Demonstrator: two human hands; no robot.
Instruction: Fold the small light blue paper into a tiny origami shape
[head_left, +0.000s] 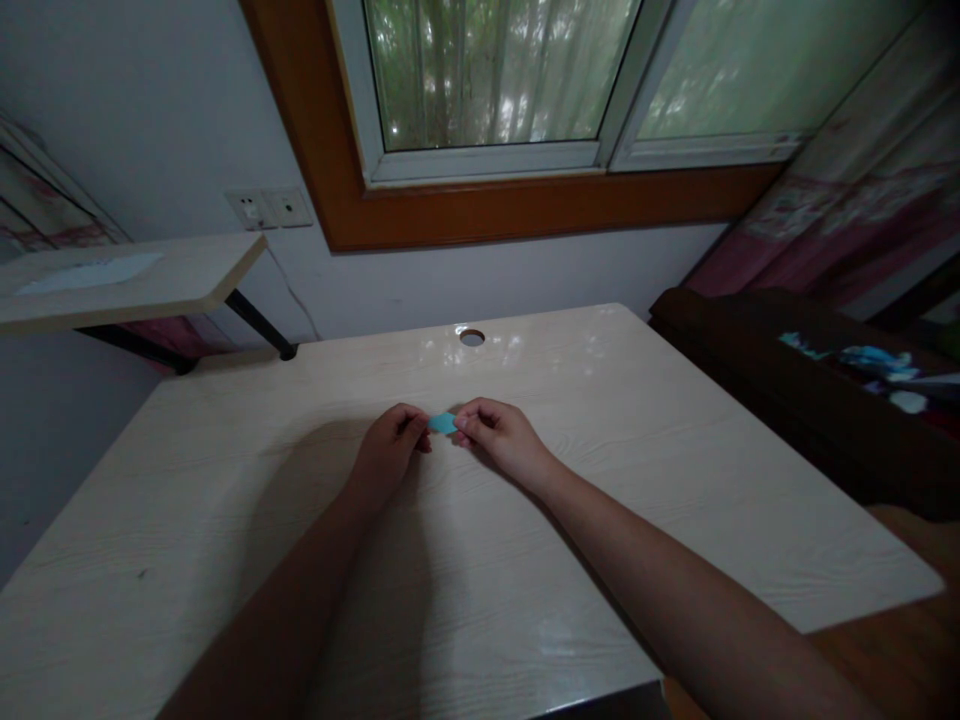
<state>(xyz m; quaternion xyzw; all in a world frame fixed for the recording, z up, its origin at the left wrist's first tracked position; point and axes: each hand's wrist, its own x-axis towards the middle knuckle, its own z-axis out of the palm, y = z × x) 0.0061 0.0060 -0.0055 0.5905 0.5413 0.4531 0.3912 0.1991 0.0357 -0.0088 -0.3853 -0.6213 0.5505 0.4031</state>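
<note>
Between my two hands is a small turquoise piece of what looks like folded paper (pixel 442 423), just over the pale wood-grain desk (pixel 630 440). My left hand (pixel 391 440) pinches its left end between thumb and fingers. At the right end, my right hand (pixel 499 432) grips it the same way. The fingertips cover both ends, so only the middle of the piece shows. Its exact folds are too small to make out.
A raised shelf (pixel 135 285) on black legs stands at the desk's back left. A round cable hole (pixel 472 338) lies near the back edge. Beyond are a wall socket (pixel 270 208) and a window (pixel 495 80). Dark wooden furniture (pixel 757 390) with items on it stands at the right.
</note>
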